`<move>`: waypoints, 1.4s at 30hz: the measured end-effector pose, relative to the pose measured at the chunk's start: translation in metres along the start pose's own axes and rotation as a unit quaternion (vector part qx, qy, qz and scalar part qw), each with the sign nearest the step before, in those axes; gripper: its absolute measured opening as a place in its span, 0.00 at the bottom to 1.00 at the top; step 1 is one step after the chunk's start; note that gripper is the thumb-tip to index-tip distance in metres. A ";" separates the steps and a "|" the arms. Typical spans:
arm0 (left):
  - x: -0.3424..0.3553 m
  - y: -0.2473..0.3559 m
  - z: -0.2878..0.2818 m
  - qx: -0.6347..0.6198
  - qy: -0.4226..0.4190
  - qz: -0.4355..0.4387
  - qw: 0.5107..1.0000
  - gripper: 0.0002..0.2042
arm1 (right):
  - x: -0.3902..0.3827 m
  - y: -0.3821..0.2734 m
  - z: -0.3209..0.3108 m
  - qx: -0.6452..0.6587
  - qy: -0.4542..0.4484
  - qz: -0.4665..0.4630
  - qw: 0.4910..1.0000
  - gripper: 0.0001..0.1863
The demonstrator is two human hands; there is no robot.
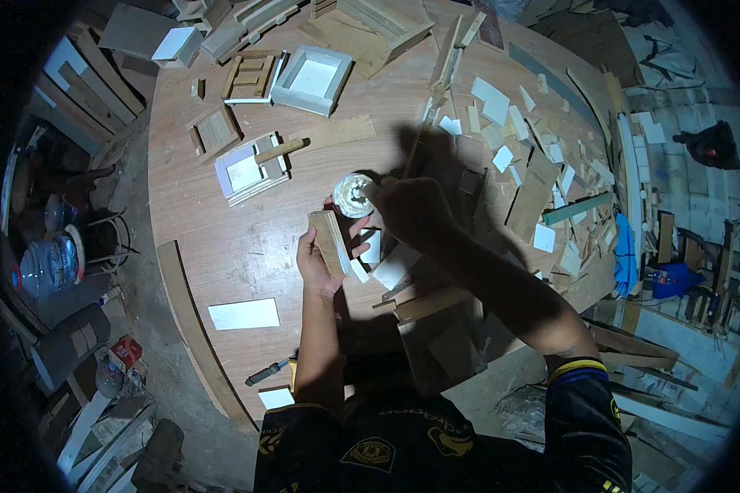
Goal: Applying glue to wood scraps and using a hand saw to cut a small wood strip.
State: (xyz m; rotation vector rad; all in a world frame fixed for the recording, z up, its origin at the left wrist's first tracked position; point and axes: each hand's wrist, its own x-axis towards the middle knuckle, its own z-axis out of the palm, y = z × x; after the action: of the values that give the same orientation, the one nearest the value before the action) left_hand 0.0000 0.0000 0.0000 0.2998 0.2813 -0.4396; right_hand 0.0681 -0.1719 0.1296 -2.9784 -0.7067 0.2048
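Gripping a narrow rectangular block of tan wood (pixel 329 242) between the thumb and fingers of the left hand (pixel 314 275), just below a round jar of whitish paste (pixel 353 195), with the right hand (pixel 403 210) curled in shadow at the jar's rim; cannot tell whether pinching anything. Can see on the brown wood-grain table (pixel 222 246) a flat white rectangular panel (pixel 244 315), a shallow pale square tray (pixel 313 78) and scattered white offcuts (pixel 491 100). Beyond, can make out a large bluish plastic bottle (pixel 45 267) at left and a bright blue cloth (pixel 625 256) at right, near a pale wall (pixel 719 205).
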 end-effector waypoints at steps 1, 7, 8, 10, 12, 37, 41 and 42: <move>-0.001 -0.003 0.002 -0.020 0.000 0.001 1.000 0.34 | 0.002 0.002 -0.001 0.002 -0.014 -0.011 1.000 0.08; 0.017 -0.009 0.008 -0.079 0.000 0.029 0.996 0.31 | 0.031 0.004 -0.002 -0.031 -0.028 -0.069 0.997 0.03; 0.017 -0.010 0.006 -0.100 0.010 0.031 0.994 0.30 | 0.035 0.001 -0.005 -0.037 -0.049 -0.065 0.996 0.03; 0.018 -0.013 0.008 -0.094 0.034 0.048 0.994 0.30 | 0.035 0.001 -0.005 -0.032 -0.016 -0.092 0.995 0.05; 0.017 -0.016 0.011 -0.116 0.076 0.068 0.988 0.29 | 0.038 0.001 -0.009 -0.028 0.019 -0.117 0.993 0.07; -0.074 0.004 0.053 0.042 0.152 0.030 0.987 0.20 | -0.217 0.073 -0.074 0.588 0.028 0.316 0.744 0.26; -0.112 -0.016 0.118 -0.002 0.050 -0.059 0.997 0.20 | -0.296 0.029 -0.082 0.620 0.123 0.270 0.727 0.22; -0.120 -0.024 0.142 -0.004 0.060 -0.076 0.995 0.20 | -0.316 0.022 -0.083 0.620 0.131 0.268 0.725 0.22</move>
State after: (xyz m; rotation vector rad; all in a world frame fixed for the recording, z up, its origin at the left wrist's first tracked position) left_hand -0.0867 -0.0246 0.1648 0.2982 0.4243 -0.5724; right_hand -0.1901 -0.3376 0.2448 -1.7131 0.3172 0.1684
